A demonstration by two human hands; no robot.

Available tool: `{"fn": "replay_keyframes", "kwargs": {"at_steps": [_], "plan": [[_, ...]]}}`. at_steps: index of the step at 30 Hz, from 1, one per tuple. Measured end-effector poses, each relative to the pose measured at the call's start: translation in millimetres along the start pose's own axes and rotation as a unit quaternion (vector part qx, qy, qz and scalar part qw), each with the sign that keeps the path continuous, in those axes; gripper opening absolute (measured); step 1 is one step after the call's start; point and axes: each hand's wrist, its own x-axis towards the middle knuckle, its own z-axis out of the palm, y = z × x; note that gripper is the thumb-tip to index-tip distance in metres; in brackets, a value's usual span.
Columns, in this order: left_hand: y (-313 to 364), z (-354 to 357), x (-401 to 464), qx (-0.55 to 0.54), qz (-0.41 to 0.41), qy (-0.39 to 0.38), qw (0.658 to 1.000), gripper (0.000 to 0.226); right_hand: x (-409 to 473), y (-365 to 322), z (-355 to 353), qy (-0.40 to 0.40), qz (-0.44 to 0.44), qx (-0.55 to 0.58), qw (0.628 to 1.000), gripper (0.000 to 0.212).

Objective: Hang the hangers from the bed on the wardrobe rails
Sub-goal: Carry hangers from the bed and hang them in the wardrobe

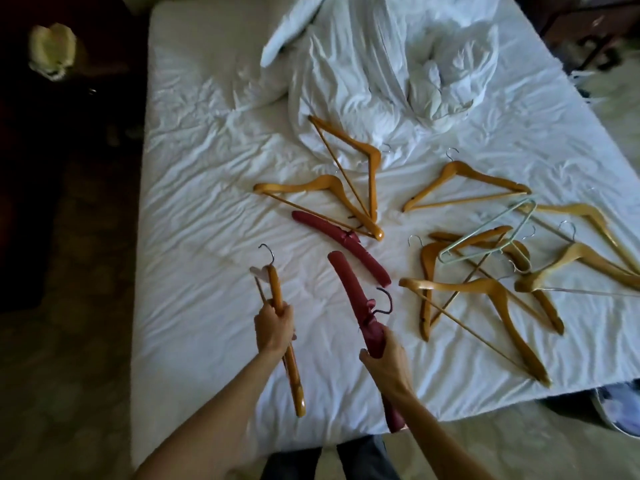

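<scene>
- Bed (194, 161): white wrinkled sheet fills most of the view; dark floor to the left, paler floor at the near edge.
- Duvet (381, 74): white, bunched in a heap at the far end of the bed, right of centre.
- Heap of wooden hangers (498, 292): right side of the bed, several crossing and overlapping; exact count unclear.
- Pale green wire hanger (485, 233): lies on top of that heap.
- Single wooden hanger (485, 178): lies alone just beyond the heap, hook toward the duvet.
- Two overlapping wooden hangers (346, 188): centre of the bed; the far one reaches onto the duvet's edge.
- Red padded hanger on the sheet (343, 247): lies diagonally, touching the near tip of the centre pair.
- Right hand (388, 358): fingers clenched around the middle of a second red padded hanger (349, 289), held above the sheet, dark hook pointing right, one end toward the person.
- Left hand (273, 330): closed around a wooden hanger (277, 289), held edge-on near the left edge of the bed, metal hook pointing away.
- Both forearms bare, entering from the bottom of the view.
- Yellowish object (52, 46): far left, in shadow; too blurred to identify.
</scene>
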Motion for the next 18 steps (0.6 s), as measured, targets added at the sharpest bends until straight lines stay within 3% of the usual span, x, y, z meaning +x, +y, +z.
{"fn": "replay_keyframes", "kwargs": {"at_steps": [4,8,11,15,18], "plan": [[7,-65,-66,-0.096,-0.002,0.025,0.995,0.013,-45,-82,-10,-0.104,-0.102,0.042,0.988,0.045],[-4,-125,-124,-0.185,-0.021,0.07,0.98,0.014,-84,-142,2,-0.255,-0.184,0.063,0.947,0.054],[-33,-179,-164,-0.29,-0.06,0.114,0.948,0.034,-125,-179,34,-0.352,-0.235,0.02,0.906,0.046],[-100,-245,-214,-0.409,-0.075,0.176,0.892,0.027,-199,-212,95,-0.443,-0.289,-0.036,0.848,0.014],[-155,-289,-264,-0.474,-0.086,0.262,0.836,0.026,-270,-221,146,-0.496,-0.311,-0.068,0.808,0.012]]}}
